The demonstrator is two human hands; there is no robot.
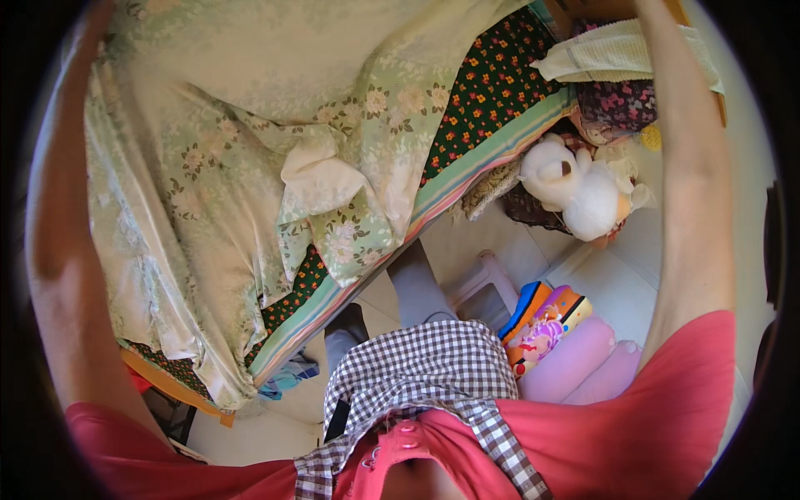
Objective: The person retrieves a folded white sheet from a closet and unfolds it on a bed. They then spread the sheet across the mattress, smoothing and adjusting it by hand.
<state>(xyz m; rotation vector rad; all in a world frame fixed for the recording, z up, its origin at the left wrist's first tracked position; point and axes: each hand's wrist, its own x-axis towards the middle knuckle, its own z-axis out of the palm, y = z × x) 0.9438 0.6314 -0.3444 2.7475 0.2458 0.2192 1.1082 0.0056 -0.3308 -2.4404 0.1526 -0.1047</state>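
Note:
Both my hands are beyond the top of the picture; only my raised forearms show at either side. Before me a pale green floral sheet (200, 150) lies rumpled over a bed, one corner folded back with its plain underside showing. Beneath it appears a dark green mattress cover with small flowers (494, 87). A striped fabric edge (437, 197) runs along the near side of the bed. The sheet hangs down over that edge at the lower left. What my hands touch cannot be seen.
A white plush toy (572, 184) sits beside the bed, near a cream ribbed towel (606, 56) by the headboard. Closer to me are a pale plastic stool (484, 281), a colourful striped cloth item (544, 325) and pink cushion-like rolls (572, 362). A wooden bed rail (169, 387) shows lower left.

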